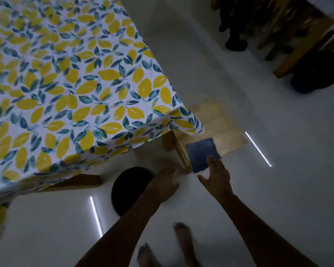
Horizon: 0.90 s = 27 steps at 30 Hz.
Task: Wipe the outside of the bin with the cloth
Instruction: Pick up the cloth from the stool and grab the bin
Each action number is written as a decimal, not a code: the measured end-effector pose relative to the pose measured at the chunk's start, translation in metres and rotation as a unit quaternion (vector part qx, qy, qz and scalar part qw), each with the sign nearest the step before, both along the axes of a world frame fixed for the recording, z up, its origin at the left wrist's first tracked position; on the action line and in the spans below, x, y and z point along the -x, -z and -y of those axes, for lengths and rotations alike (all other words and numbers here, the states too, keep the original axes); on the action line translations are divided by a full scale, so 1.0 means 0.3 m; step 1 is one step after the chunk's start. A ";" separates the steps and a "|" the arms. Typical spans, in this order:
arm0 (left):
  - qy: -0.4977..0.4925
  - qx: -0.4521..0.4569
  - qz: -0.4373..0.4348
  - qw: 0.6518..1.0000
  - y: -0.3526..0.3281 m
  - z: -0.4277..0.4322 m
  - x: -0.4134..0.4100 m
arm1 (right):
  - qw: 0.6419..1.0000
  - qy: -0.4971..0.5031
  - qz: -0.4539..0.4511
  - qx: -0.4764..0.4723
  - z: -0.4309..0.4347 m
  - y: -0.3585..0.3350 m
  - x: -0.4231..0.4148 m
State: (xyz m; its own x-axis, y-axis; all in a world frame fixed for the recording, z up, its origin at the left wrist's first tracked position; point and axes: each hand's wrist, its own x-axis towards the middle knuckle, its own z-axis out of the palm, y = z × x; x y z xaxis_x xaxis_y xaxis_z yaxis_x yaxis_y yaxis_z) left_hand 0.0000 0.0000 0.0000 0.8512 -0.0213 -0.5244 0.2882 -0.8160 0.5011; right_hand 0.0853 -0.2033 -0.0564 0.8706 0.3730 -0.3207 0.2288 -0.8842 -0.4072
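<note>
From the head camera, we look down on a dim white floor (239, 189) where a dark round bin (129, 187) stands just beside the corner of a table draped in a lemon-print tablecloth (66, 83). Near that bin, on its far right side, a blue cloth (201, 154) lies flat, partly on a pale wooden board (220, 128) and close against the wooden table leg (178, 149).

Our left hand (163, 186) hangs over the bin's right rim, fingers loosely spread and holding nothing. Our right hand (216, 176) reaches past the bin with fingers extended and open, fingertips meeting the near edge of the cloth; no grip has closed on it. Two bare feet (183, 236) stand on the floor on our side of the bin.

We judge the step in hand to be picking up the cloth. To do it well, we would gather it with the whole right hand rather than pinching one corner, so a broad pad of fabric meets the bin's wall. The left hand looks well placed to steady the rim, since a light bin may slide or tip on a smooth floor under wiping pressure.
</note>
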 end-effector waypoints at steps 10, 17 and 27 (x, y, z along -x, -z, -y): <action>-0.050 0.002 -0.040 0.998 0.466 0.036 -0.028 | 0.991 -0.045 0.087 0.095 -0.069 0.411 -0.146; -0.068 0.007 -0.053 0.996 0.606 0.020 0.052 | 0.970 -0.047 0.237 0.031 -0.035 0.499 -0.138; -0.088 -0.011 -0.063 0.994 0.690 -0.042 0.232 | 0.959 0.036 0.088 -0.267 -0.097 0.369 0.055</action>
State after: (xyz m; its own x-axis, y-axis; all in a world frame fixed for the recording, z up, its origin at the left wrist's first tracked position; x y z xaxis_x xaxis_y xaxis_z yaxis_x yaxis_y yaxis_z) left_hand -0.0695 0.0125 -0.2070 0.7680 0.1337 -0.6264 0.4867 -0.7576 0.4349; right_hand 0.0688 -0.1741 -0.1672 0.9233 0.3804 0.0534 0.2817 -0.5760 -0.7673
